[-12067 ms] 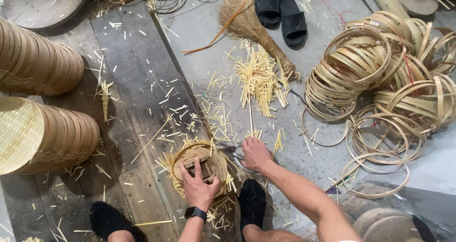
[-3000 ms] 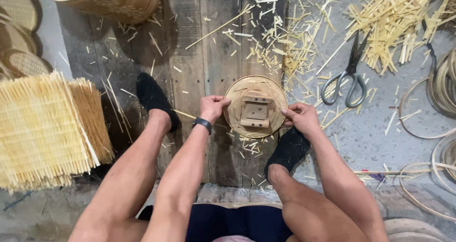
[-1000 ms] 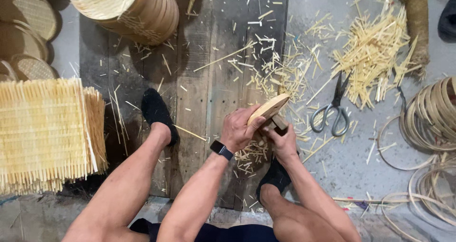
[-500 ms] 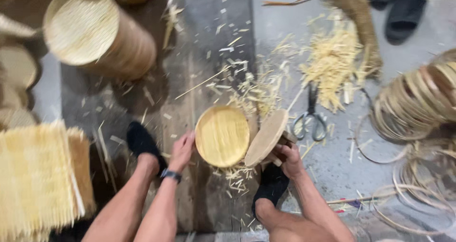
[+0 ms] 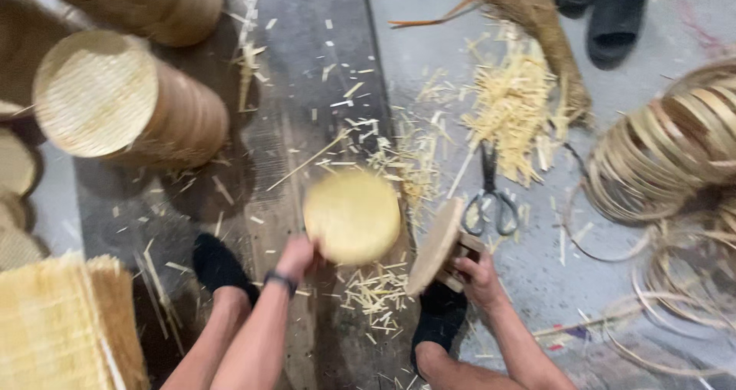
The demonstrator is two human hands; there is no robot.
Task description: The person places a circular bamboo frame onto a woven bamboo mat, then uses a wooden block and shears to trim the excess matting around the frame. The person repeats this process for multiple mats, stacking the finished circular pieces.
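My left hand [image 5: 297, 256] grips the lower left rim of a round woven bamboo lid [image 5: 353, 215], held above the dark wooden board [image 5: 307, 68] with its flat face towards me. My right hand [image 5: 479, 273] holds a round wooden mould [image 5: 435, 246] by the block handle on its back, tilted on edge just right of the lid. The two pieces are apart. A black watch band sits on my left wrist. My feet in black socks rest on the board below my hands.
Stacks of finished woven lids [image 5: 126, 106] lie at the left, square woven mats [image 5: 61, 329] at the lower left. Scissors [image 5: 488, 195] lie beside a pile of bamboo offcuts [image 5: 510, 106]. Coiled bamboo hoops [image 5: 675, 152] crowd the right; black sandals [image 5: 613, 14] sit at the top.
The lid and the wooden mould have come further apart: my left hand carries the lid left, my right hand holds the mould to the right. The view has shifted.
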